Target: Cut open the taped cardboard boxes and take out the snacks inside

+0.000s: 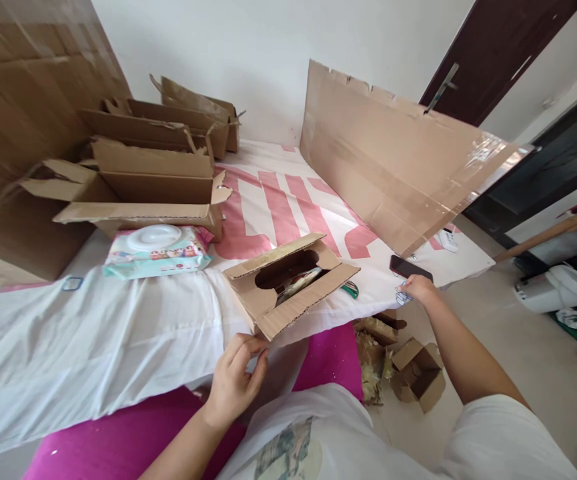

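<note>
My left hand [241, 372] is at the table's front edge with its fingers loosely curled and nothing visible in them. Just beyond its fingertips is the near corner of a small cardboard box [242, 295], its top flaps raised around an oval opening. Something crumpled and pale [299, 283] shows inside that opening. At the right front edge my right hand [417, 288] has its fingers pinched together, beside a dark phone [408, 267]. A small blue-and-white thing [403, 295] shows at those fingertips; I cannot make out what it is. A green-handled tool [351, 289] lies partly behind the small box.
A wet-wipes pack [158, 252] lies left of the small box. Several open cardboard boxes [143, 212] stand behind it. A large cardboard sheet [393, 147] stands upright at the right rear. Torn cardboard [418, 373] lies on the floor, with a white bucket [561, 287] farther right.
</note>
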Tool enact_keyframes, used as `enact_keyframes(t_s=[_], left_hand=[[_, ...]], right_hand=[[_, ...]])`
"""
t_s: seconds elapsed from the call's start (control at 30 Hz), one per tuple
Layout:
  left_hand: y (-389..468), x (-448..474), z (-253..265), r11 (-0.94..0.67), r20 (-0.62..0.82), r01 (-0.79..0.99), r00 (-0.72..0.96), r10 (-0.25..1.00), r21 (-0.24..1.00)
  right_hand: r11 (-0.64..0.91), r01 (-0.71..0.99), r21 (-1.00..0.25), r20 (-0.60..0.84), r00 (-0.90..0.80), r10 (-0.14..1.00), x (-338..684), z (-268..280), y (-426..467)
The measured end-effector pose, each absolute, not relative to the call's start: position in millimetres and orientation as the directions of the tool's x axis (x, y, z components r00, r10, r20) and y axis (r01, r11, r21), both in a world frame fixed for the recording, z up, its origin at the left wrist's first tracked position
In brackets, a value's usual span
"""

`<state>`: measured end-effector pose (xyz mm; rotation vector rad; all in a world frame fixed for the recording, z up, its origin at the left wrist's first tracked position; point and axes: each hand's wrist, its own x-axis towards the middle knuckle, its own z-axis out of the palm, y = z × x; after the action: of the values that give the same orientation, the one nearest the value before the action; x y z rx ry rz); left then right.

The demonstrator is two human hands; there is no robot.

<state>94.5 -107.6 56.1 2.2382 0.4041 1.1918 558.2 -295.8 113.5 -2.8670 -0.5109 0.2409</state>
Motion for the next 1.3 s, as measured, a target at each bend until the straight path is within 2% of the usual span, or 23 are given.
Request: enact_keyframes(t_s=[0.1, 0.2, 0.3, 0.37, 0.47, 0.57, 0.63, 0.73, 0.8, 0.9, 1.0, 1.07, 1.13, 1.3], left_hand=[[-108, 94, 58, -0.789, 0.664, 0.000, 0.539, 0.518, 0.615], [-108, 94, 60, -0.787, 0.676, 0.004, 0.510, 0.532, 0.616], [-108, 93, 59, -0.777, 0.678, 0.022, 0.474, 0.562, 0.629], [-106, 90, 60, -0.756, 0.673, 0.036, 0.430, 0.602, 0.653], [-99, 81, 72, -0.748, 0.697, 0.047, 0.328, 0.637, 0.662], [-91, 68, 99, -0.802, 0.764, 0.074, 0.265, 0.588, 0.592], [-85, 60, 120, -0.842, 0.779, 0.083, 0.337, 0.528, 0.534], [-82, 54, 143, -0.887, 0.752, 0.110, 0.489, 0.441, 0.448], [-82, 54, 151, -0.909, 0.753, 0.153, 0.517, 0.407, 0.387], [-85, 59, 150, -0.917, 0.758, 0.210, 0.517, 0.398, 0.338], [-90, 63, 141, -0.921, 0.783, 0.256, 0.488, 0.385, 0.293], [-93, 63, 134, -0.926, 0.798, 0.278, 0.481, 0.363, 0.254], [-95, 61, 129, -0.930, 0.802, 0.288, 0.485, 0.349, 0.230], [-97, 57, 125, -0.928, 0.808, 0.303, 0.477, 0.346, 0.219]], right_hand=[[-0.878, 0.382, -0.289, -0.006, 0.916, 0.400, 550, 121, -287], [-0.749, 0.528, -0.400, 0.109, 0.839, 0.533, 528, 126, -267], [-0.534, 0.662, -0.526, 0.173, 0.697, 0.696, 491, 124, -236], [-0.290, 0.710, -0.642, 0.229, 0.538, 0.811, 459, 121, -215], [0.065, 0.601, -0.796, 0.312, 0.317, 0.896, 414, 122, -195], [0.138, 0.487, -0.862, 0.259, 0.190, 0.947, 387, 129, -188], [0.152, 0.490, -0.858, 0.244, 0.128, 0.961, 380, 137, -188], [0.183, 0.553, -0.813, 0.336, 0.189, 0.923, 378, 154, -188], [0.225, 0.628, -0.745, 0.429, 0.192, 0.883, 371, 169, -185], [0.391, 0.756, -0.525, 0.517, -0.082, 0.852, 350, 190, -176], [0.525, 0.803, -0.282, 0.403, -0.397, 0.825, 328, 204, -162], [0.521, 0.837, -0.166, 0.271, -0.469, 0.841, 320, 208, -153], [0.465, 0.883, -0.065, 0.194, -0.446, 0.874, 319, 211, -147], [0.296, 0.944, 0.143, 0.264, -0.325, 0.908, 327, 220, -148]])
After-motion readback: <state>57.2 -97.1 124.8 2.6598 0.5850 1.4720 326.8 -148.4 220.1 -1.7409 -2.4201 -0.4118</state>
